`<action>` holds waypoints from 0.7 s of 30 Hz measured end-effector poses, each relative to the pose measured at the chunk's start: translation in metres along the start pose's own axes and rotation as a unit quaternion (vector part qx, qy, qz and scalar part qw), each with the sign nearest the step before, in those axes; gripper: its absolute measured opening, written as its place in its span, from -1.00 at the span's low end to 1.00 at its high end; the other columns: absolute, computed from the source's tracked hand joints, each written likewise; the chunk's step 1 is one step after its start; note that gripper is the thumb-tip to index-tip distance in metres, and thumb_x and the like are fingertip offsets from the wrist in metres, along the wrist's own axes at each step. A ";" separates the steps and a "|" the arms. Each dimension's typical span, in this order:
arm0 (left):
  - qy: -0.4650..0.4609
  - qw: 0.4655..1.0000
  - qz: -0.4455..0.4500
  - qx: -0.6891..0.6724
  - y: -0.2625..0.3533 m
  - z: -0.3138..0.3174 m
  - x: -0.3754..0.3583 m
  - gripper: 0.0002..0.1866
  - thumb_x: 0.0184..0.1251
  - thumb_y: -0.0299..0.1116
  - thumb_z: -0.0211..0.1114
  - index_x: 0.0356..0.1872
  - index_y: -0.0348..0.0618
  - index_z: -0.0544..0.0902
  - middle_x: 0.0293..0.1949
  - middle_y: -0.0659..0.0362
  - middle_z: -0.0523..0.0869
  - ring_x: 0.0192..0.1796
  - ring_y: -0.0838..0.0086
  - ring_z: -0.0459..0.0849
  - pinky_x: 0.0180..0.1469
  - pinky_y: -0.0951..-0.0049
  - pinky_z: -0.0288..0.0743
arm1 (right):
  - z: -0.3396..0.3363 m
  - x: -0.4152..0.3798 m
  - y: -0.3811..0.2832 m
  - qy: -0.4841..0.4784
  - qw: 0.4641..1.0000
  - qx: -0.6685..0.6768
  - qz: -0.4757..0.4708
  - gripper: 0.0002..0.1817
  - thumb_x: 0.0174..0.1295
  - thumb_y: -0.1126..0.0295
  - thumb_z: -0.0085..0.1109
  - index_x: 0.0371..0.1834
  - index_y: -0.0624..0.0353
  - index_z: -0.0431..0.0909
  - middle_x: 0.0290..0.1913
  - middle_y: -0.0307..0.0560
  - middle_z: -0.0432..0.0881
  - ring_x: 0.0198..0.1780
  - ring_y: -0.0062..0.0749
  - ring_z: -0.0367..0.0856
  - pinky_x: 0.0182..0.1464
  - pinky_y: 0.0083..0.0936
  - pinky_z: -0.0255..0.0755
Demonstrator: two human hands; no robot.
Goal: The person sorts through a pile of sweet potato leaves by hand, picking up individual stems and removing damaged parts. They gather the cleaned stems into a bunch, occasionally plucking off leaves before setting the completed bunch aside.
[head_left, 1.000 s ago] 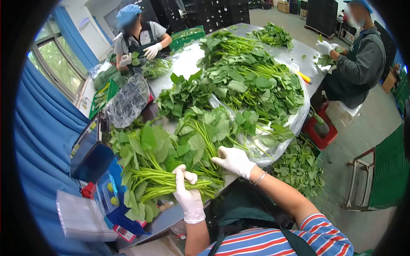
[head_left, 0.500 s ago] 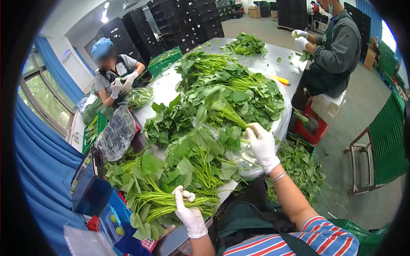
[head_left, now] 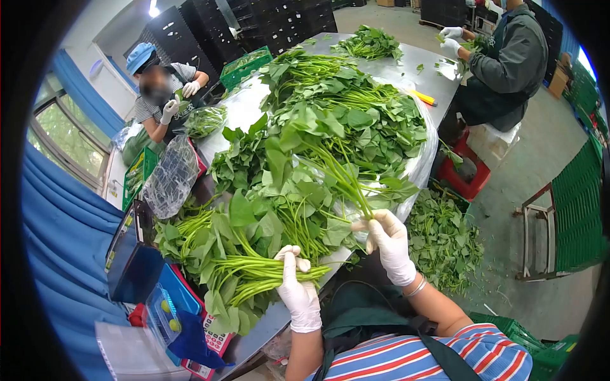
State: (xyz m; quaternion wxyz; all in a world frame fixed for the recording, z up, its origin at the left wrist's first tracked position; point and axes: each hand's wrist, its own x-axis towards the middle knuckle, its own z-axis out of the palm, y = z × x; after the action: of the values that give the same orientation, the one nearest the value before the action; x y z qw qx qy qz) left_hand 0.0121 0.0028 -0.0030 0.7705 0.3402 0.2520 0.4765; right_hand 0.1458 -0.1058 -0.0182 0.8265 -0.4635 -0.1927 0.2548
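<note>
White gloves cover both of my hands. My left hand is wrapped round the stems of a thick bunch of leafy greens at the near edge of the metal table. To its right, my right hand pinches the stem ends of a smaller bunch, whose leaves point up and to the left above the piles. Beyond my hands lies a large heap of greens, partly on clear plastic.
Co-workers sit at the far left and far right, handling greens. A yellow knife lies near the right edge. Greens fill a floor crate at right. A calculator, a blue container and a green crate are also there.
My right hand has moved down a little with its bunch. My left hand has shifted right and up with the thick bunch, so both hands are closer together. The camera view has shifted slightly.
</note>
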 end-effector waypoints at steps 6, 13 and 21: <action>0.007 1.000 -0.012 0.008 -0.008 0.001 -0.005 -0.87 0.30 -0.47 0.11 -0.16 -0.22 0.51 -0.33 0.20 0.54 -0.48 0.62 0.37 -0.36 0.58 0.33 | -0.004 -0.019 0.012 -0.037 0.999 0.009 0.027 -0.82 0.31 0.41 -0.06 -0.10 0.22 0.43 -0.21 0.01 0.64 -0.57 -0.71 0.42 -0.47 -0.79 0.33; -0.042 0.996 -0.078 -0.001 -0.007 0.003 -0.018 -0.75 0.19 -0.64 0.11 -0.09 -0.28 0.48 -0.23 0.16 0.55 -0.42 0.61 0.40 -0.32 0.61 0.34 | 0.002 -0.040 0.030 -0.062 0.995 0.004 0.078 -0.79 0.29 0.45 -0.02 -0.05 0.23 0.45 -0.19 -0.07 0.64 -0.48 -0.73 0.42 -0.38 -0.78 0.38; -0.083 0.988 -0.122 0.041 -0.009 0.000 -0.020 -0.71 0.10 -0.69 0.20 -0.12 -0.26 0.50 -0.25 0.18 0.56 -0.35 0.61 0.47 -0.30 0.62 0.37 | 0.005 -0.037 0.034 -0.087 0.952 -0.274 -0.105 -0.84 0.13 0.51 0.15 -0.22 0.28 0.55 -0.27 -0.14 0.62 -0.44 -0.59 0.49 -0.34 -0.69 0.41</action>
State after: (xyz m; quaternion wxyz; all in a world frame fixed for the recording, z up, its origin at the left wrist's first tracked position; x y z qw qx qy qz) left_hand 0.0091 -0.0180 -0.0086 0.8264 0.3766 0.2463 0.3386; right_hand 0.1054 -0.1093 -0.0483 0.6694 -0.6256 -0.3740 0.1437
